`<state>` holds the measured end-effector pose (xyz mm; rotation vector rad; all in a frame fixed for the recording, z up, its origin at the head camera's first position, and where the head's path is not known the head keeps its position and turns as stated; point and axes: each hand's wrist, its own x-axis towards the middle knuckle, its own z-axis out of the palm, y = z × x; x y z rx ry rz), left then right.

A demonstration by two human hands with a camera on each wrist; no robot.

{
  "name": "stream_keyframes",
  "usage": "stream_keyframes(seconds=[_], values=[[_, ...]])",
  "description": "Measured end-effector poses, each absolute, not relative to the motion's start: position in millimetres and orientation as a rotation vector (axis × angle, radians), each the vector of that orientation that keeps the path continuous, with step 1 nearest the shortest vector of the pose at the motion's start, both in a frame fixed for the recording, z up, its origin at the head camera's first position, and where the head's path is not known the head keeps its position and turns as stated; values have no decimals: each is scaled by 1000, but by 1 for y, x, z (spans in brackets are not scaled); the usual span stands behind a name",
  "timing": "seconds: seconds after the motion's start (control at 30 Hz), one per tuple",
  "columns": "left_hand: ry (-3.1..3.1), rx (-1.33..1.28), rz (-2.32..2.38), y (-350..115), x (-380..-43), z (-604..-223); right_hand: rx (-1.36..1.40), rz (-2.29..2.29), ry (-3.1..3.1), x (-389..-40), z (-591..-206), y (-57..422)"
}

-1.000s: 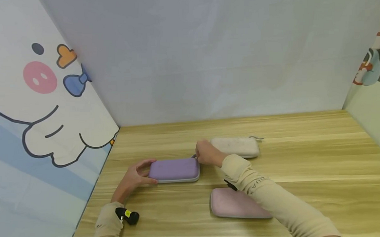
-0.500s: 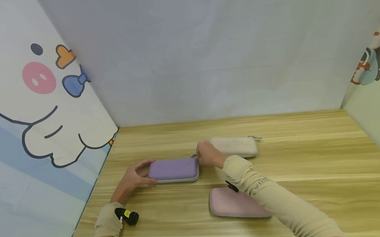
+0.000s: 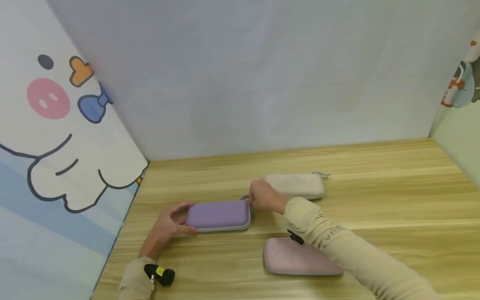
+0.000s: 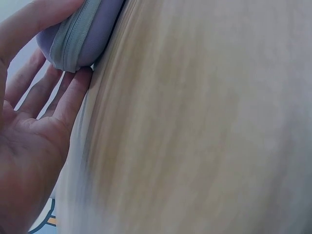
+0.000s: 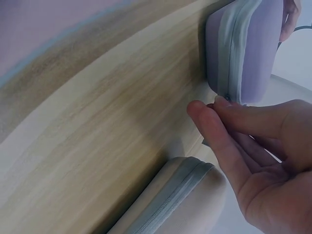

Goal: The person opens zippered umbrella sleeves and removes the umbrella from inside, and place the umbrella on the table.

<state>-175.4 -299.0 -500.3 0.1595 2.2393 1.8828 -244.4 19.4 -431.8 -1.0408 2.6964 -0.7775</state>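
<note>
A purple zippered hard case (image 3: 218, 214) lies on the wooden table, its grey zipper running round the side. My left hand (image 3: 170, 225) grips the left end, thumb on the near side and fingers on the far side; the left wrist view shows the thumb (image 4: 36, 22) over the zipper band. At the back right corner my right hand (image 3: 263, 196) pinches the zipper pull, mostly hidden between thumb and fingertip, as the right wrist view shows beside the zipper (image 5: 234, 53). A grey strap loop (image 3: 244, 197) sticks out by that corner.
A cream zippered case (image 3: 298, 186) with a grey strap lies behind the right hand. Nearer, a pink case (image 3: 295, 258) is partly covered by the right sleeve (image 3: 351, 251). A pale wall cloth (image 3: 266, 80) borders the table (image 3: 204, 272) at the back.
My right hand has shifted very slightly right relative to the purple case, and more of the grey strap loop shows. The left hand keeps its hold on the case.
</note>
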Motion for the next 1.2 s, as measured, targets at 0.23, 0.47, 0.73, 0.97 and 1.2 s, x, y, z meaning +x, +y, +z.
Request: stream_keyframes(seconds=[0.23, 0.47, 0.73, 0.97, 1.2], values=[[2246, 163, 1890, -298, -174, -501, -1086, -798, 2673, -244, -432, 22], [2221, 116, 1966, -300, -168, -502, -1158, -803, 2634, -246, -436, 18], [2219, 99, 1955, -300, -168, -502, -1137, -813, 2624, -243, -438, 21], [2241, 63, 1908, -298, -171, -500, -1135, -831, 2609, -239, -436, 25], [2232, 84, 1901, -296, -175, -496, -1141, -856, 2596, -235, -434, 28]])
